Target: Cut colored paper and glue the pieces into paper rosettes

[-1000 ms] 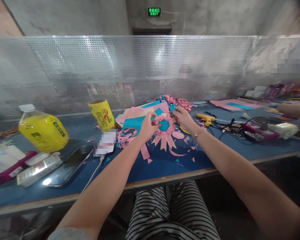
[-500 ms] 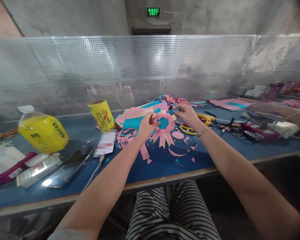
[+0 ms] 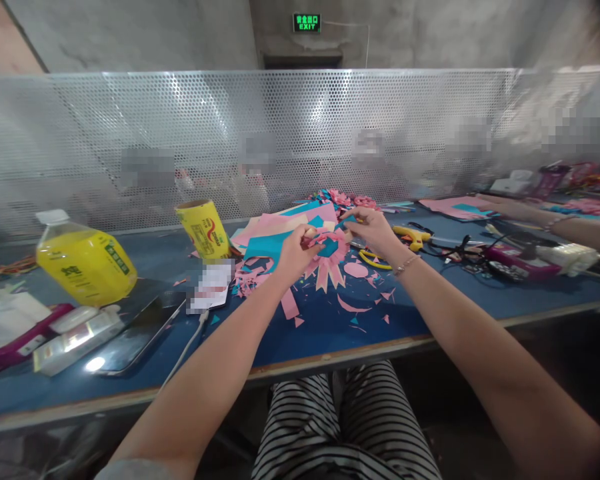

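Note:
Over the table's middle, my left hand (image 3: 297, 252) pinches the left edge of a pink and cream paper rosette (image 3: 339, 256) with ribbon-like tails hanging at its lower side. Blue shows in the rosette's centre. My right hand (image 3: 374, 233) is closed at the upper right edge, its fingertips on a small blue paper strip (image 3: 348, 221). Fingers partly hide where strip and rosette meet. Behind my left hand lie blue, pink and cream paper sheets (image 3: 267, 230). Yellow-handled scissors (image 3: 375, 260) lie beneath my right wrist.
Pink paper scraps (image 3: 353, 305) litter the blue table (image 3: 325, 333). To the left stand a yellow-labelled bottle (image 3: 87, 263) and a yellow cardboard tube (image 3: 203, 230), with a phone (image 3: 133, 337) in front. A yellow glue gun (image 3: 413, 237) and cables lie right. Another person's arm (image 3: 530, 212) reaches in there.
The rosette has tilted and dropped slightly, and my right hand has shifted a little left toward it. At the right, the other person's arm has moved left over the pink paper.

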`<state>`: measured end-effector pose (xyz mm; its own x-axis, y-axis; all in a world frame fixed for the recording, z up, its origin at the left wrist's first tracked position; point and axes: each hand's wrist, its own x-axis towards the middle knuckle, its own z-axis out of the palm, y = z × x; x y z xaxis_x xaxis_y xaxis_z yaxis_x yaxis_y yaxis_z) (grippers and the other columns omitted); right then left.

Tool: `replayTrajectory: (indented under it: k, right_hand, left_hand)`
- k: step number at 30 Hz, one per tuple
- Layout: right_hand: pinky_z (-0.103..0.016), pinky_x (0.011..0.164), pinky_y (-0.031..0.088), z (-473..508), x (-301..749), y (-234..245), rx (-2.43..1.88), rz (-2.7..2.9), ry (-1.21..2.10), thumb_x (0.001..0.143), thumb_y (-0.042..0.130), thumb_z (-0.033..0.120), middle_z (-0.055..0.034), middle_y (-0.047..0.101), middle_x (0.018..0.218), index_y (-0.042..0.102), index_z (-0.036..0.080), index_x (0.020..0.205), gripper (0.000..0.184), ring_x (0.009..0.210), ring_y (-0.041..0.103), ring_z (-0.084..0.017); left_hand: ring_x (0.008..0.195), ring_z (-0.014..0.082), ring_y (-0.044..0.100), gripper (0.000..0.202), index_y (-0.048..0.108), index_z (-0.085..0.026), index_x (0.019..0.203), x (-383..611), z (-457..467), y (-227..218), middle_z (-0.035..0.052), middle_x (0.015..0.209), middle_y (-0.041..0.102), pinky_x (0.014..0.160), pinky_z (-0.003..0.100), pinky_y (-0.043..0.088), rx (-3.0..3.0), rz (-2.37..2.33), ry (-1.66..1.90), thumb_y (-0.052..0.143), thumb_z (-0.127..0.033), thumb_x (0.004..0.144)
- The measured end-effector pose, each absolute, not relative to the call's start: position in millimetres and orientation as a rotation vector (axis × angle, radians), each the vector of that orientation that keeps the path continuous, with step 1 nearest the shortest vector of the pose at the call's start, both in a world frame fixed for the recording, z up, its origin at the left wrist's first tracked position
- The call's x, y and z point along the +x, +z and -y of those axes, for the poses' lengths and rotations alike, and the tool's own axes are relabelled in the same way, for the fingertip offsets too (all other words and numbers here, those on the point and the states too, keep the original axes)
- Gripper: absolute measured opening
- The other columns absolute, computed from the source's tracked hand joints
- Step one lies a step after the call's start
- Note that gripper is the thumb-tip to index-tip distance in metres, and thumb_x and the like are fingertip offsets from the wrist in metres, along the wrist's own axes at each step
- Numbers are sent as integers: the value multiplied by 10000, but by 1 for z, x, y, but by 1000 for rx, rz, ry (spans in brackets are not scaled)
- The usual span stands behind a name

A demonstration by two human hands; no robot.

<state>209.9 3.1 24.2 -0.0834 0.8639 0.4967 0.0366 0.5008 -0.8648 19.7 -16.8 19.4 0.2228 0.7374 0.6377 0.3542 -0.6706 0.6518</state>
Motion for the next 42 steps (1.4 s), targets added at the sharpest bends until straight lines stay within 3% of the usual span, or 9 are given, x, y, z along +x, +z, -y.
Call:
replayTrajectory:
  k: [8, 20, 35, 42]
  right_hand:
    - [-242, 472, 458, 3, 207, 29, -749, 1391, 1000, 588, 700, 289, 61, 498, 545, 583, 169, 771, 248, 432, 538, -84]
    - [-212, 456, 390, -2, 207, 22, -762, 1544, 917, 658, 653, 313, 56, 487, 513, 617, 178, 834, 225, 450, 475, -71]
    - [-203, 434, 291, 6, 203, 24, -755, 1615, 913, 697, 624, 336, 59, 418, 497, 652, 166, 936, 294, 443, 351, -51]
    - [-207, 435, 254, 4, 203, 23, -790, 1578, 922, 708, 604, 350, 63, 373, 515, 657, 158, 979, 336, 445, 313, -43]
  left_hand:
    - [635, 91, 428, 179, 440, -182, 723, 22, 16, 16, -40, 686, 452, 604, 211, 363, 2176, -974, 1421, 597, -147, 644]
    - [578, 80, 346, 221, 361, -189, 653, 24, 15, 14, -51, 637, 342, 562, 205, 327, 2232, -987, 1415, 581, -164, 646]
    - [526, 75, 276, 255, 322, -193, 620, 25, 19, 16, -57, 588, 290, 523, 211, 287, 2293, -1028, 1430, 573, -161, 657]
    - [538, 78, 317, 227, 355, -191, 632, 25, 18, 15, -54, 595, 326, 532, 211, 312, 2313, -1029, 1431, 577, -153, 659]
